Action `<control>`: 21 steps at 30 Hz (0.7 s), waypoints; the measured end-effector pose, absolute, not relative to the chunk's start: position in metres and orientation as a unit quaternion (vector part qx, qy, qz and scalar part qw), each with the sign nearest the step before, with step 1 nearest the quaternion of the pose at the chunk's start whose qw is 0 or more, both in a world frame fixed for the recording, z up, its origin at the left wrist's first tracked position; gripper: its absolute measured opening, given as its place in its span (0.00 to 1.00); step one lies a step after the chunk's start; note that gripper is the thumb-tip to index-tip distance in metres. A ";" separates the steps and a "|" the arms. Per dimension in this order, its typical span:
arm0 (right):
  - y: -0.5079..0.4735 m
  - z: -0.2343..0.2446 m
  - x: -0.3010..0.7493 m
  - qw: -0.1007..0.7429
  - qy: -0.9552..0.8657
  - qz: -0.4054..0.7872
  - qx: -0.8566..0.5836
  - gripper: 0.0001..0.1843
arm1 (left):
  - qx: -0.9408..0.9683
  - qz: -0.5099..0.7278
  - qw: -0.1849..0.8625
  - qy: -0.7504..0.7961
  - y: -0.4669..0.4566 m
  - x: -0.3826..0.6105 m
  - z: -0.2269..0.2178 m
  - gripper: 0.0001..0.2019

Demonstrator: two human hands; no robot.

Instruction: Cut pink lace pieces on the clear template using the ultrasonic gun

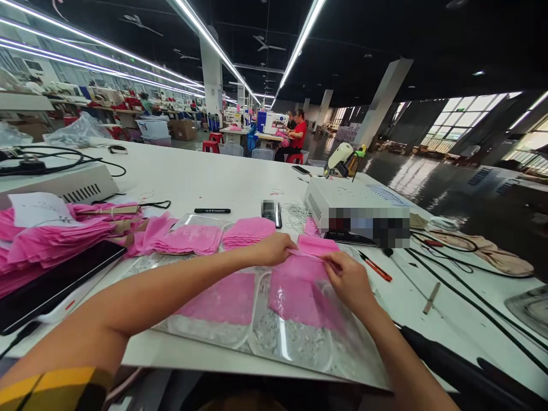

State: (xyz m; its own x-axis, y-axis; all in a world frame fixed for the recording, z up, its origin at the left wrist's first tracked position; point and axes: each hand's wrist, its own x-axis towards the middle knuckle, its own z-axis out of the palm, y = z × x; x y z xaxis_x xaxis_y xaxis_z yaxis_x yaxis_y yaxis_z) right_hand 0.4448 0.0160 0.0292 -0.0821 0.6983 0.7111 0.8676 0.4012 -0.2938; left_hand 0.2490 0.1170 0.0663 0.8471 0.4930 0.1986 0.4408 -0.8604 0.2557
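A thin pink fabric piece [303, 267] is stretched between my two hands above a clear plastic template [295, 348]. My left hand [276, 249] pinches its upper left edge, and my right hand [345, 274] pinches the upper right edge. The cloth's lower part hangs over the right panel of the template. Another pink fabric piece [222, 302] lies flat on the left panel. Behind my hands are a stack of pink pieces [248, 231], a second stack [190, 238] to its left and a folded pink piece [317, 245] to the right.
Pink fabric bundles [94, 231] and a dark-screened phone [64, 285] lie at left. A black marker [212, 210] sits behind the stacks. To the right are a metal box [355, 197], an orange-handled tool [377, 267] and black cables [471, 302]. A person in red [297, 134] sits farther back.
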 end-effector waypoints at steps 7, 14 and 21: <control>-0.020 0.025 0.438 0.382 -0.779 -0.151 -0.474 0.11 | 0.980 0.125 0.059 0.145 0.098 0.227 0.054 0.11; -0.052 0.003 0.431 0.286 -0.837 -0.132 -0.447 0.15 | 0.992 0.065 0.040 0.098 0.074 0.206 0.035 0.11; -0.054 0.005 0.428 0.300 -0.832 -0.122 -0.450 0.16 | 0.991 0.038 0.062 0.111 0.059 0.203 0.045 0.09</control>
State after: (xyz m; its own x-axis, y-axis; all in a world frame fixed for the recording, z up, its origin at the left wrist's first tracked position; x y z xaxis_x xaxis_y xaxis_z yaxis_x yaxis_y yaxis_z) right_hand 0.4281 -0.0540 0.0048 -0.4145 0.6764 0.6089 0.8223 0.5650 -0.0679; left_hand 0.2028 0.0589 0.0454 0.9723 0.2252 0.0622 0.2157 -0.9676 0.1314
